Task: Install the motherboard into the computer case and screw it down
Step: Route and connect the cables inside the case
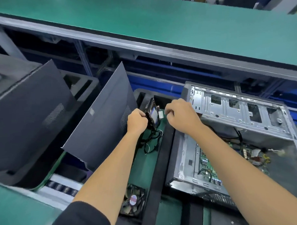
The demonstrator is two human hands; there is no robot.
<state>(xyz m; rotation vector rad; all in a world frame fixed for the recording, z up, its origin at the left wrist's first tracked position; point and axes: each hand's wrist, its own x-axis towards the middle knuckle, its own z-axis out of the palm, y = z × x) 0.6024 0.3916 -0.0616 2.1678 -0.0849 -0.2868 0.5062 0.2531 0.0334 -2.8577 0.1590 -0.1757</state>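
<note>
Sleeve [83, 216], dark, at the near edge on the left forearm. Fan [133, 202] lies flat just beyond it, in the green channel between black foam rails. Case [236, 132] lies open on its side to the right, on the conveyor; motherboard [210, 163] sits inside it on the floor of the case, partly hidden under the right forearm, with loose cables around it. Whether any screws are in cannot be told.

Panel [100, 120], dark grey and vented, leans tilted left of the channel; second dark case [26, 118] further left.

Left hand [137, 120], fingers curled, grips the near edge of a small black drive [152, 115] held upright above the channel; black cables [151, 142] hang below it. Right hand [181, 113], fingers curled, pinches something small beside the drive's white connector [160, 114]; what exactly cannot be told.

Green bench [164, 23] runs across the far side.
</note>
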